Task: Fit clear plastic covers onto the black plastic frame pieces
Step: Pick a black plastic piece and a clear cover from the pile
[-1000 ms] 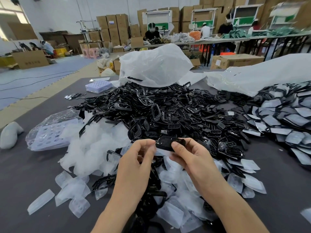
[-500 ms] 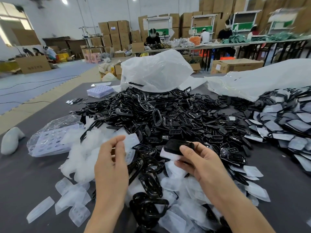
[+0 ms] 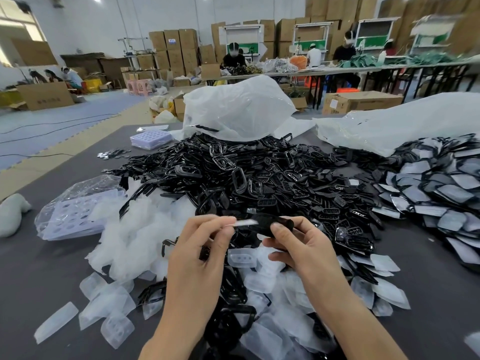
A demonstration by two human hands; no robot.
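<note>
**Cover brought to frame, above the piles**

Far left on the grey worktop [image 3: 39, 268] lies a clear bag of pale trays [image 3: 75, 206], off to the side of the work. Beside it sits a drift of loose clear covers [image 3: 140, 235] that spills toward the person. It is probably kept close so a cover can be drawn without reaching.

The left hand [image 3: 205, 248] is raised over the piles. Its fingers [image 3: 220, 228] are closed in a pinch on one clear cover [image 3: 245, 222]. They hold its near end, so the free end points right, at the frame.

The right hand [image 3: 304, 248] has its fingers curled round a black frame piece [image 3: 270, 220], thumb on top to steady it. The cover's tip and the frame appear to touch. Whether it has seated cannot be told. Judged step: lining up before the press-in.

Behind the hands is the heap of black frames [image 3: 259, 175], under the mouth of a white plastic sack [image 3: 239, 110].

Far right is an overlapping pile of covered frames [image 3: 441, 193]. It is kept apart from the raw stock and is likely the finished work.
</note>
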